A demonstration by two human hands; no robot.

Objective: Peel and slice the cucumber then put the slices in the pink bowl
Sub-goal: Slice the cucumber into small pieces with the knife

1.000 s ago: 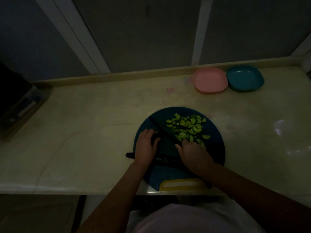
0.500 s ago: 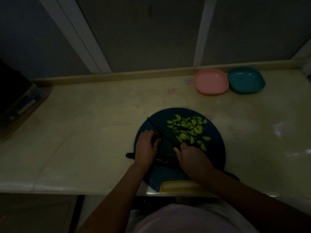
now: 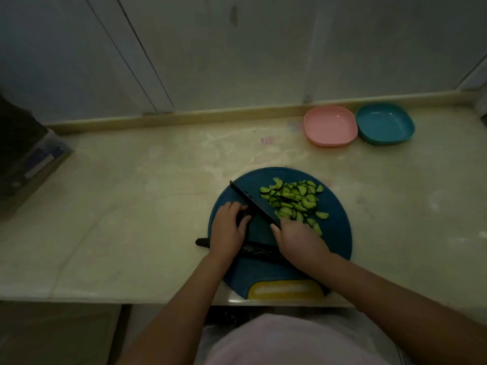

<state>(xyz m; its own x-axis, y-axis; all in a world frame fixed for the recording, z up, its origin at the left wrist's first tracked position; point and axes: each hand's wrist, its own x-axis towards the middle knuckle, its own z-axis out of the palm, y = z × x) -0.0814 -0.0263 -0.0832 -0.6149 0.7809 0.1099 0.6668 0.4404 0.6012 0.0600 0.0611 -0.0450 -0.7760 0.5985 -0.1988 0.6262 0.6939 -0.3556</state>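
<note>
While the knife (image 3: 253, 204) is gripped by the right hand (image 3: 297, 238), blade angled across the blue board (image 3: 337, 233), a dark piece (image 3: 243, 216) is pinched by the left hand (image 3: 226, 230). Cucumber slices (image 3: 292, 198) are piled beside the blade, and the pink bowl (image 3: 330, 126) is parked well apart at the back.

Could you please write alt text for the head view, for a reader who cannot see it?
A right hand holds a knife beside cucumber slices on a blue cutting board, left hand by the blade. An empty pink bowl sits behind.
</note>
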